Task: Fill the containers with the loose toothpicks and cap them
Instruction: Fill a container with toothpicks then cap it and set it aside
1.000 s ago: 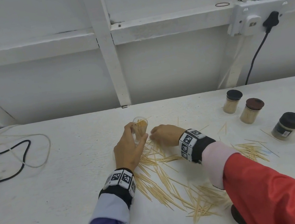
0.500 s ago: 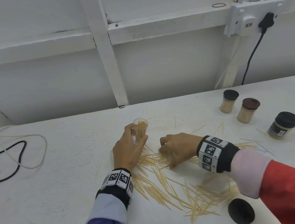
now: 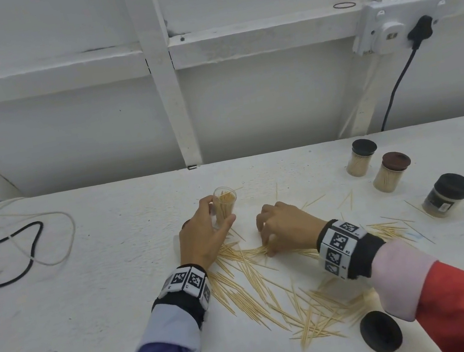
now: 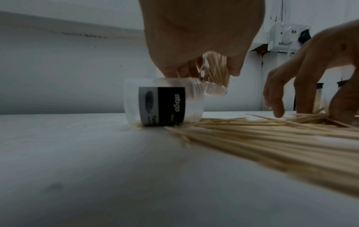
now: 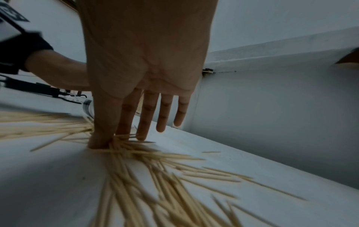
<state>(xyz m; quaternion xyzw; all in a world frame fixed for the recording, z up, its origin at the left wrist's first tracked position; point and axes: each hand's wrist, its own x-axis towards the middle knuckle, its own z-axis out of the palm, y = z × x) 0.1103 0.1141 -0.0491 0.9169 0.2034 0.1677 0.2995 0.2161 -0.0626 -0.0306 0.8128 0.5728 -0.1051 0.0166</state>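
- The left hand (image 3: pixel 204 235) grips a clear, uncapped toothpick container (image 3: pixel 225 206), fingers and thumb curled round its wall; it stands upright on the white worktop (image 3: pixel 93 306) and is partly filled with toothpicks.
- In the left wrist view a second clear container with a black label (image 4: pixel 163 106) lies on its side just beside that hand (in the head view the hand hides it).
- The right hand (image 3: pixel 286 226) is down on the loose toothpicks (image 3: pixel 262 290), palm down; its fingers (image 5: pixel 147 116) are spread wide and nearly straight, with thumb and first fingertips touching the sticks; it closes on none that I can see.
- The toothpicks lie scattered flat on the worktop from under both hands toward the near edge, with a few strays to the right.
- A loose black cap (image 3: pixel 380 332) lies at the near edge of the pile, beside the red sleeve.
- Three capped containers stand well apart at the right: black-capped (image 3: pixel 361 157), brown-capped (image 3: pixel 391 172), and a wider, dark, labelled jar (image 3: pixel 447 195).
- Black and white cables (image 3: pixel 20 242) lie at the far left.
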